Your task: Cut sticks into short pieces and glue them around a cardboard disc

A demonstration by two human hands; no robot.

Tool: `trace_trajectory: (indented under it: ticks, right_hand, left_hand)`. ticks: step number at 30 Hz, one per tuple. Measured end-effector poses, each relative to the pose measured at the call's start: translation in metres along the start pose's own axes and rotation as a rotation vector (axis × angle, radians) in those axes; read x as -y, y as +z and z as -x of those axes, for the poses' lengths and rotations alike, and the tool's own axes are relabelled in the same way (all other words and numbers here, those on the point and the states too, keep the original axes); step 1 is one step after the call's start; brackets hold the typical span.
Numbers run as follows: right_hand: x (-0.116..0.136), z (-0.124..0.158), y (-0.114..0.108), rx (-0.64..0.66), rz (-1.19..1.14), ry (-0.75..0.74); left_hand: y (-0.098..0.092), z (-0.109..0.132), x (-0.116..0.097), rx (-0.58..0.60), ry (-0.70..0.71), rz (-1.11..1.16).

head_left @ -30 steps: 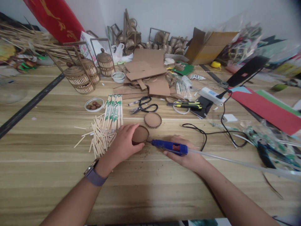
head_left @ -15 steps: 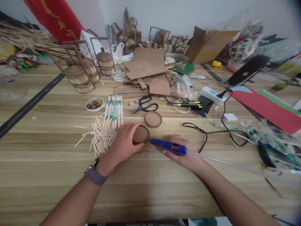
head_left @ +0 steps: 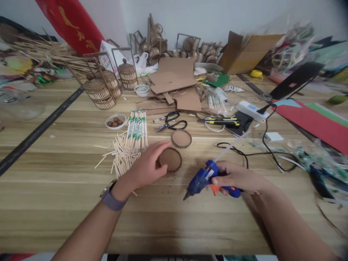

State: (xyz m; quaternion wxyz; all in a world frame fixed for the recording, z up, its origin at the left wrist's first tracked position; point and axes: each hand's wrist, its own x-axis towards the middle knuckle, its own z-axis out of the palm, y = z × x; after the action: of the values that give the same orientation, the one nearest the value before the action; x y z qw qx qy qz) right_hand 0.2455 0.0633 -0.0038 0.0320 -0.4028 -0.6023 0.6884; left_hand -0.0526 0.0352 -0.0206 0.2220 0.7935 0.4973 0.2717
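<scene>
In my right hand (head_left: 231, 179) is a blue hot glue gun (head_left: 201, 179) with an orange trigger. Its nozzle points down and left, and a clear glue stick rises from its back. My left hand (head_left: 149, 161), a watch on its wrist, has thumb and fingers spread beside a round cardboard disc (head_left: 171, 159) with a dark ridged rim. The fingers partly cover its left edge; whether they touch it I cannot tell. A second, similar disc (head_left: 181, 138) lies just behind it. Short wooden sticks (head_left: 122, 156) are heaped left of my left hand.
Black-handled scissors (head_left: 172, 122), wrapped chopsticks (head_left: 137, 128) and a dish of brown beads (head_left: 115, 121) lie farther back. A yellow-black utility knife (head_left: 220, 121), a black cable (head_left: 244, 154) and a white power strip (head_left: 251, 110) are on the right. Cardboard sheets (head_left: 174, 78) and small lanterns (head_left: 100, 96) stand behind.
The glue gun has swung from pointing left at the near disc's rim to pointing down toward me, away from the disc. My left hand has opened slightly at the disc's left edge.
</scene>
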Motion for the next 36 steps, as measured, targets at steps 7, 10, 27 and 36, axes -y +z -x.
trace_trajectory:
  ticks: [7,10,27,36]
  right_hand:
    - [0.004,-0.006,0.009,-0.059,0.166,0.099]
    - [0.003,-0.007,0.012,-0.15,0.341,0.063]
    - [0.003,-0.011,0.013,-0.383,0.746,-0.187]
    - [-0.001,-0.012,0.012,-0.421,0.736,-0.197]
  left_hand:
    - [-0.04,-0.003,0.004,-0.149,-0.504,-0.362]
    - [-0.042,-0.002,0.004,0.091,-0.542,-0.5]
    - [-0.023,-0.001,-0.003,0.157,-0.514,-0.65]
    - [-0.023,0.0,-0.007,0.167,-0.328,-0.784]
